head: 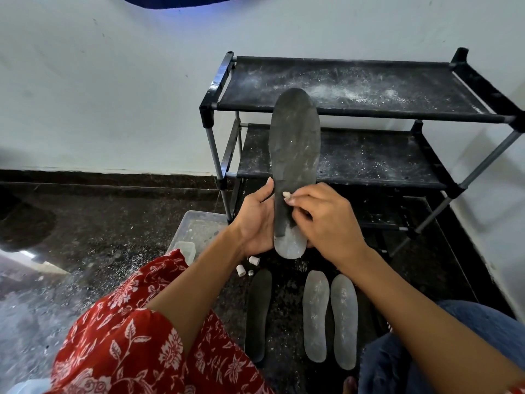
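grips dark insole (295,143) upright with left hand (255,220), fingers curled round its lower left edge, mid-scene in front of black rack (355,92). pinches small white lump (287,195) in right hand (326,220) fingertips, touching insole face above the heel. shows three more insoles (316,314) flat on floor, near side; white stubs (254,260) just left of them, clear tub (199,231) further left.

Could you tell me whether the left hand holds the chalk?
No, the right hand pinches the chalk piece; the left hand grips the insole.
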Demonstrator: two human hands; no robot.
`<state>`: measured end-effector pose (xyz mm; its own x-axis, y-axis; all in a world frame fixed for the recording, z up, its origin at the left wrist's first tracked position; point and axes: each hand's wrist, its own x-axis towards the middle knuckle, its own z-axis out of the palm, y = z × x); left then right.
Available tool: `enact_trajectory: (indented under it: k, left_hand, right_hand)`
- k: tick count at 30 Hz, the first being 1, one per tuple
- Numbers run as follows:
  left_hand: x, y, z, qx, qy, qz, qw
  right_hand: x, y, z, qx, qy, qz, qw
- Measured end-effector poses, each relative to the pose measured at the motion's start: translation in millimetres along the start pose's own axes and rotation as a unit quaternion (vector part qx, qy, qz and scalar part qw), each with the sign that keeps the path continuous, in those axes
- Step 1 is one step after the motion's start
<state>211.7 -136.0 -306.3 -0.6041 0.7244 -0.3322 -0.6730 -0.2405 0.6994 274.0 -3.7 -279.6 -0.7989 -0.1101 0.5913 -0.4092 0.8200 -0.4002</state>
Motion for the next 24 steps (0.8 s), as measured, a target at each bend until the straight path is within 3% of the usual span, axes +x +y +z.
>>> enact_trajectory:
  k: [9, 16, 24]
  left_hand:
    - [2.9, 4.8, -1.2, -0.012, 0.022, 0.03, 0.999]
    - [2.2, 6.6, 0.3, -0.008, 0.03, 0.033, 0.999]
    - [1.2, 9.1, -5.1, -0.009, 0.054, 0.069, 0.996]
  right_hand:
    - [-12.1, -10.0, 8.3, 0.041, -0.167, -0.033, 0.985]
    - [-10.9, -11.2, 10.2, 0.035, -0.08, -0.011, 0.996]
    - [-16.1, -14.4, 9.5, 0.06, -0.254, -0.007, 0.965]
